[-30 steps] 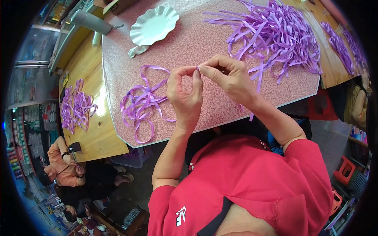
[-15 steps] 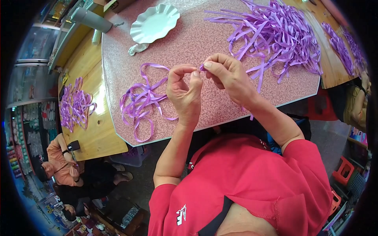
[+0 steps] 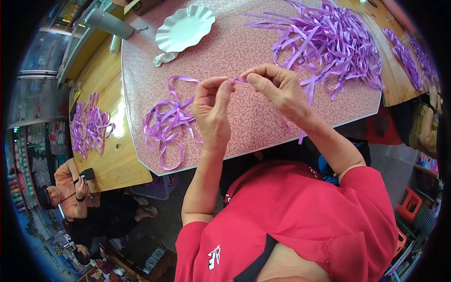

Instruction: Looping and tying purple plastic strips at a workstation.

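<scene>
A purple ribbon (image 3: 239, 79) stretches between my two hands above the pink patterned table cover. My left hand (image 3: 214, 101) pinches it between thumb and fingertips, and my right hand (image 3: 278, 89) pinches it a short way to the right. At the piece between them there seems to be a small knot, too small to make out surely. To the left of my left hand lies a small heap of looped purple ribbons (image 3: 164, 115). A much larger pile of purple ribbons (image 3: 336, 42) spreads beyond my right hand, with loose ends reaching toward it.
A white scalloped dish (image 3: 184, 29) stands at the far side, near a grey bottle (image 3: 109, 23). More ribbons (image 3: 89, 124) lie on the wooden table at left. A co-worker in an orange shirt (image 3: 66, 181) sits there; another person's arm (image 3: 428, 122) shows at far right.
My hands have drawn slightly apart, the left one moving left and down, so a short stretch of ribbon now shows taut between them. The co-worker at left has raised their hands.
</scene>
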The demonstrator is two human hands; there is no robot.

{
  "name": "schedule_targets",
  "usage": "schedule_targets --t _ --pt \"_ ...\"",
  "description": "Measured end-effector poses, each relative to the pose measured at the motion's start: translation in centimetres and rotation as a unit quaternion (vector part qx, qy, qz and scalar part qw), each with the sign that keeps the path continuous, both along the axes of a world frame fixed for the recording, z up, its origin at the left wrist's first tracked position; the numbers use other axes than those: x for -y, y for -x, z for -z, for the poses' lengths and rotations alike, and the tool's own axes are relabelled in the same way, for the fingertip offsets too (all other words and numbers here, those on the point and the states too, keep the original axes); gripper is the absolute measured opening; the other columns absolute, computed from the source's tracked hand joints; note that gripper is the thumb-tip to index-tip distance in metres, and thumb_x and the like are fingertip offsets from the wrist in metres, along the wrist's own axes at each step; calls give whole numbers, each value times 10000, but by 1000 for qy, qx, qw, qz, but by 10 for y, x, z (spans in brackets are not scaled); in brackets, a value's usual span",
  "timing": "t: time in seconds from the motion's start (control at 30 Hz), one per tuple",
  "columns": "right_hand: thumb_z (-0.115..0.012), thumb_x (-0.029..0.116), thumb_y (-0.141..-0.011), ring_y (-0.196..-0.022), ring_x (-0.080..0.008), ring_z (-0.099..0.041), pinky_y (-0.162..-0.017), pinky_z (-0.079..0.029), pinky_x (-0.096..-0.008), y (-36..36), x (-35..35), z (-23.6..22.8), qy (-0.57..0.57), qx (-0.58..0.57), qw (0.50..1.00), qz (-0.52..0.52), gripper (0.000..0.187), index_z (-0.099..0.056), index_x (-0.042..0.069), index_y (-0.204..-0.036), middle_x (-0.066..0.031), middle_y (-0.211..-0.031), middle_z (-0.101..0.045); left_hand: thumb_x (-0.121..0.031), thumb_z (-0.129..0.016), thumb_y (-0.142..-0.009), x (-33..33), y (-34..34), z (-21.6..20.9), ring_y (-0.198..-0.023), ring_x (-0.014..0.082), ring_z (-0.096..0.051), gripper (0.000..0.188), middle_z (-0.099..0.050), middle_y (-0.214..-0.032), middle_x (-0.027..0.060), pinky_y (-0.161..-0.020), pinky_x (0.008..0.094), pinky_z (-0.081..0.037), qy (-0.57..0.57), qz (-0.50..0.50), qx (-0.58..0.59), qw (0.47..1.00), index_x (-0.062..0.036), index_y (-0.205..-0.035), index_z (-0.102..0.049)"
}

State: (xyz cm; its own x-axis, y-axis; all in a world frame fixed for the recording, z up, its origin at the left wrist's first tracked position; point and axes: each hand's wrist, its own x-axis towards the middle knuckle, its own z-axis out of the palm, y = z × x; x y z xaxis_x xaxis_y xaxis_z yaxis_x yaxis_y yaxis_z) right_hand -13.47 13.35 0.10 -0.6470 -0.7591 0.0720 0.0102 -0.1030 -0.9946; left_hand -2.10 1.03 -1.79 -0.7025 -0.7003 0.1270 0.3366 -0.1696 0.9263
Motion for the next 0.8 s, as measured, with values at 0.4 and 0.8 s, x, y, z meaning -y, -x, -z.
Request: schedule_targets --t 0.4,0.8 --pt "-679 162 -958 -831 -51 -609 -689 -472 -202 15 4 0 29 -97 992 -71 197 -724 13 -1079 3 -950 -665 4 -678 -911 3 -2 -5 -917 128 -584 391 -639 -988 43 -861 283 -478 332 -56 37 941 -31 -1287 -579" --pt "-704 126 -931 -679 -60 -561 -564 -418 -228 11 9 -15 -41 -156 985 -65 125 -701 3 -957 2 -812 -626 -141 -555 -1022 6 -11 -13 -948 135 -556 321 -607 -1045 67 -877 293 -442 242 -86 5 966 -6 -1313 -533"
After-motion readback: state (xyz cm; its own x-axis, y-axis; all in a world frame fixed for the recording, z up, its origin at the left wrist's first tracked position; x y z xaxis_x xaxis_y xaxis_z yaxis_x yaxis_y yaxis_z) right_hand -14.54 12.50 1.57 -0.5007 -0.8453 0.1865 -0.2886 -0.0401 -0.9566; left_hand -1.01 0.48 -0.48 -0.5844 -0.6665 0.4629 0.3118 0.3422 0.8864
